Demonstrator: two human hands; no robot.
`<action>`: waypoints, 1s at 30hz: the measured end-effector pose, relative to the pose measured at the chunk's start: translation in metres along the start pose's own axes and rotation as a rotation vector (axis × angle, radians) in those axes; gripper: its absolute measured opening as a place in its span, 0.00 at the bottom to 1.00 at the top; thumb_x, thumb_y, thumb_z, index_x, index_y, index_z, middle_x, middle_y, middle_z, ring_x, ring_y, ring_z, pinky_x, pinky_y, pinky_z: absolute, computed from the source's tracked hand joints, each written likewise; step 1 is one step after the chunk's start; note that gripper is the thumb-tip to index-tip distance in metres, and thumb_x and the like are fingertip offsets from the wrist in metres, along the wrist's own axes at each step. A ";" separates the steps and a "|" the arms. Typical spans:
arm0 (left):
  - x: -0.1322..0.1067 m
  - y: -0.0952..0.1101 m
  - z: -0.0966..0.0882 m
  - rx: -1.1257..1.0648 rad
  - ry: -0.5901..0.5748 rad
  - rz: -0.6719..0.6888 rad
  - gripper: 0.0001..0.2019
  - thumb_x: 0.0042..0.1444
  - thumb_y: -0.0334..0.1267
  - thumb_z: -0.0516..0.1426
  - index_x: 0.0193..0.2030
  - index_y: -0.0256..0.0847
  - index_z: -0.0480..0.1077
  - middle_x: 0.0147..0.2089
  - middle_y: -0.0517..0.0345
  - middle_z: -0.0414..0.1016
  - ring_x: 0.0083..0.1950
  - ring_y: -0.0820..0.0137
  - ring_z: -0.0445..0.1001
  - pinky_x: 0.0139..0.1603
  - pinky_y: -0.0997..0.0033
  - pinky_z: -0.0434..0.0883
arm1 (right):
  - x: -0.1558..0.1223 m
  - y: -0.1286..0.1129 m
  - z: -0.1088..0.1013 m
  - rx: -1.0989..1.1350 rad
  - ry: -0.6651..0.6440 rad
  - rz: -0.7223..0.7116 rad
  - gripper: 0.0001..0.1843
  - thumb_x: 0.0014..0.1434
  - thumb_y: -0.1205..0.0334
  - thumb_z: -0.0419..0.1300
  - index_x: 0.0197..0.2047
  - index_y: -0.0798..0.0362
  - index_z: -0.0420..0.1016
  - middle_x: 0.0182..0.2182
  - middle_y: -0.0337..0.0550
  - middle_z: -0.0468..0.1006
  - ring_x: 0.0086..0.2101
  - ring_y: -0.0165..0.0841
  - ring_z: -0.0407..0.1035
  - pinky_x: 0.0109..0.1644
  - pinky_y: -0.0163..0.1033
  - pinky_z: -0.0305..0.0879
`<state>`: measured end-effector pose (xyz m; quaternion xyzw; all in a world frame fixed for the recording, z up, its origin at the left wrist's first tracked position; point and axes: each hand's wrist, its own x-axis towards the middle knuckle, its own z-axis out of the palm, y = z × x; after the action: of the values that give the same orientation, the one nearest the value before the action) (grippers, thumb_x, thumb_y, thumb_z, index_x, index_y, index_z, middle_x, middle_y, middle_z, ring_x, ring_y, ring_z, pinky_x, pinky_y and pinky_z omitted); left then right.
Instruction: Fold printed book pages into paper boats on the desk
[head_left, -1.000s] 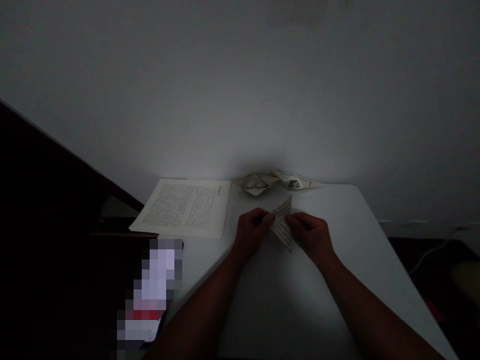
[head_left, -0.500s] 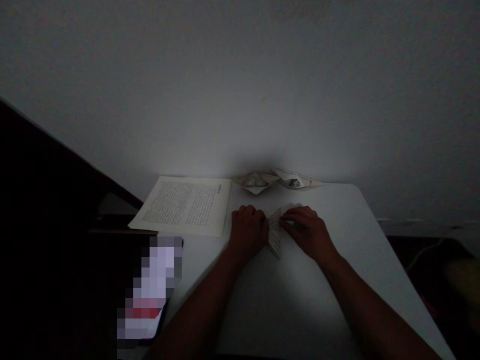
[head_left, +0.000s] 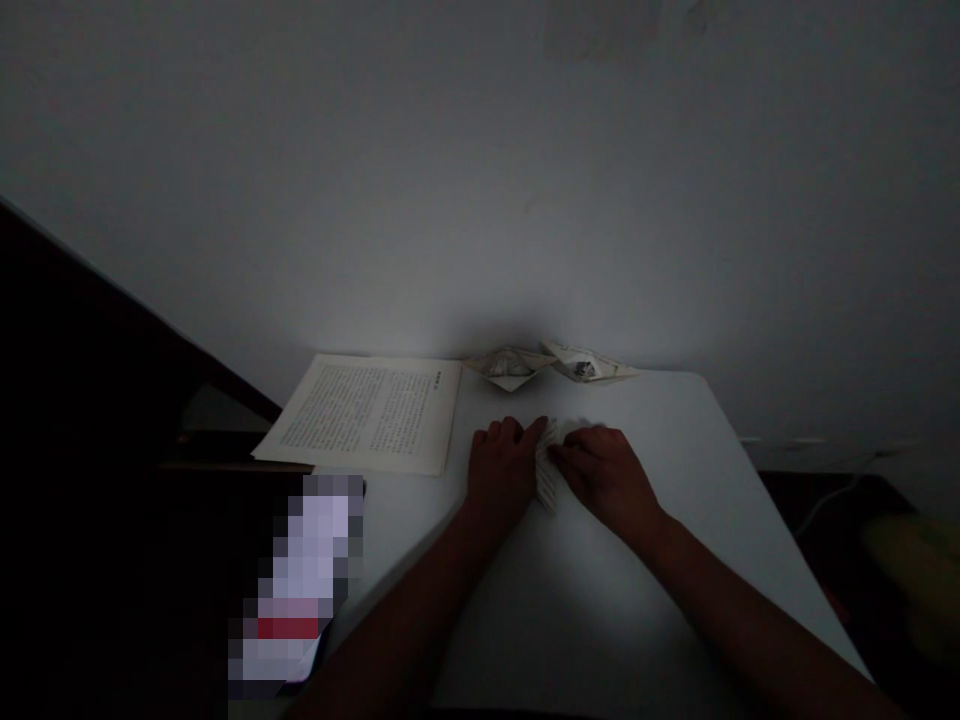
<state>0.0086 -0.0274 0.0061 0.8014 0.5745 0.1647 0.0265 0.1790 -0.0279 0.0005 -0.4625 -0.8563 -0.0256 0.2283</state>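
A small piece of folded printed paper (head_left: 547, 480) lies between my hands on the white table (head_left: 585, 600). My left hand (head_left: 504, 462) is closed on its left side, thumb stretched along the paper's upper part. From the right, my right hand (head_left: 600, 468) pinches the paper's right edge with fingers pressed together. Part of the paper is hidden under my left hand. Beyond my hands, two folded paper boats, a left one (head_left: 510, 382) and a right one (head_left: 611, 371), stand side by side against the wall.
Printed sheets (head_left: 352, 410) lie at the table's back left. A phone (head_left: 300, 580) with a blurred-out, lit screen rests at the left edge. The wall (head_left: 480, 200) rises directly behind the table. A pale cable (head_left: 832, 495) runs beyond the right edge.
My left thumb has stretched out along the paper's upper part. My right fingers have shifted slightly left and down, and the paper's visible part looks narrower.
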 end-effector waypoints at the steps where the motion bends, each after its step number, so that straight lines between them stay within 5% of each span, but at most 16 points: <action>1: 0.000 0.001 0.000 0.010 -0.008 0.000 0.19 0.62 0.35 0.49 0.60 0.51 0.62 0.42 0.53 0.68 0.43 0.64 0.65 0.43 0.63 0.59 | 0.000 -0.002 -0.001 -0.021 -0.015 0.017 0.12 0.62 0.60 0.55 0.41 0.49 0.79 0.33 0.44 0.76 0.35 0.35 0.64 0.41 0.42 0.57; 14: -0.002 0.002 -0.001 -0.003 -0.052 -0.018 0.17 0.62 0.36 0.48 0.57 0.53 0.65 0.44 0.53 0.66 0.45 0.62 0.63 0.44 0.62 0.59 | 0.003 -0.006 -0.007 -0.081 -0.096 0.195 0.19 0.61 0.54 0.53 0.54 0.45 0.72 0.44 0.48 0.72 0.42 0.41 0.62 0.44 0.47 0.56; 30: -0.004 0.002 -0.002 -0.025 -0.052 -0.027 0.17 0.62 0.37 0.49 0.57 0.53 0.65 0.45 0.52 0.66 0.45 0.62 0.63 0.44 0.61 0.58 | 0.006 0.006 -0.005 -0.024 -0.092 0.189 0.23 0.58 0.49 0.56 0.56 0.45 0.70 0.48 0.48 0.70 0.45 0.44 0.61 0.47 0.50 0.55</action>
<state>0.0085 -0.0314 0.0073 0.7972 0.5821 0.1506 0.0536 0.1832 -0.0213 0.0061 -0.5444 -0.8182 0.0071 0.1848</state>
